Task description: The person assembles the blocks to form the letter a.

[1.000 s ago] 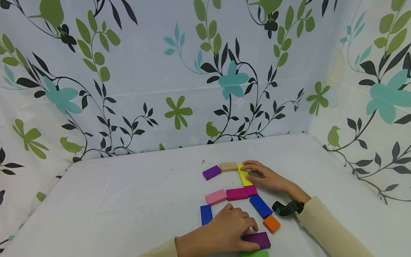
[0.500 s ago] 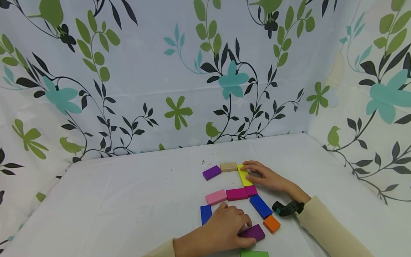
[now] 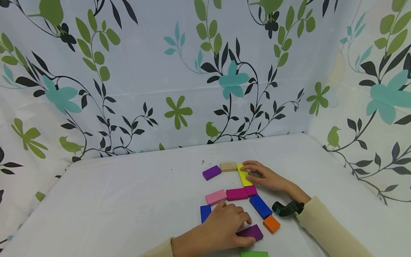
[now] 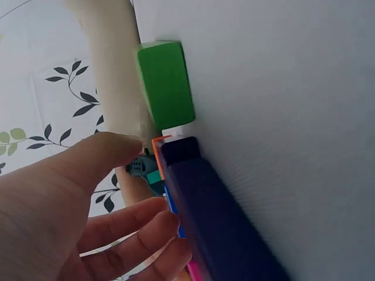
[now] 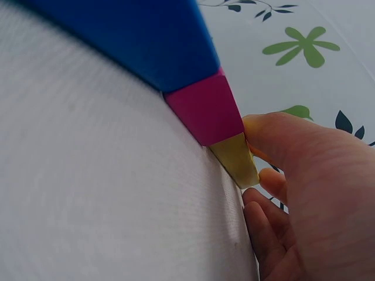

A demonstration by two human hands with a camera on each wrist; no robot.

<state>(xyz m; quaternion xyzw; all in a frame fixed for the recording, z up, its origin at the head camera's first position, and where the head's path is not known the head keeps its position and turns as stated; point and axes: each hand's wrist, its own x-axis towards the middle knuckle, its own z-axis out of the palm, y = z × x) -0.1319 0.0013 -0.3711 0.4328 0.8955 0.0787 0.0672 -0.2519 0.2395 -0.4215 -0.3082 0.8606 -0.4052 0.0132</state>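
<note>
My left hand (image 3: 221,226) is beside a dark purple block (image 3: 252,232), its thumb along the near edge and index fingertip just above the far edge. In the left wrist view that hand (image 4: 94,205) has thumb and fingers spread apart, a green block (image 4: 167,85) beyond. My right hand (image 3: 266,178) rests its fingers against a yellow block (image 3: 244,176). In the right wrist view, the right thumb and fingers (image 5: 316,187) are next to the yellow block (image 5: 237,161), which adjoins a magenta block (image 5: 208,111).
A violet block (image 3: 212,172) and a tan block (image 3: 228,166) lie at the back. Pink (image 3: 216,197), magenta (image 3: 237,194), blue (image 3: 260,206) and orange (image 3: 271,224) blocks continue nearer. Another blue block (image 3: 205,213) is partly behind the left hand. A green block (image 3: 254,253) lies at the front edge.
The dark purple block and my left hand have moved away from the green block and slightly left, turning the block a little. The right hand has stayed still.
</note>
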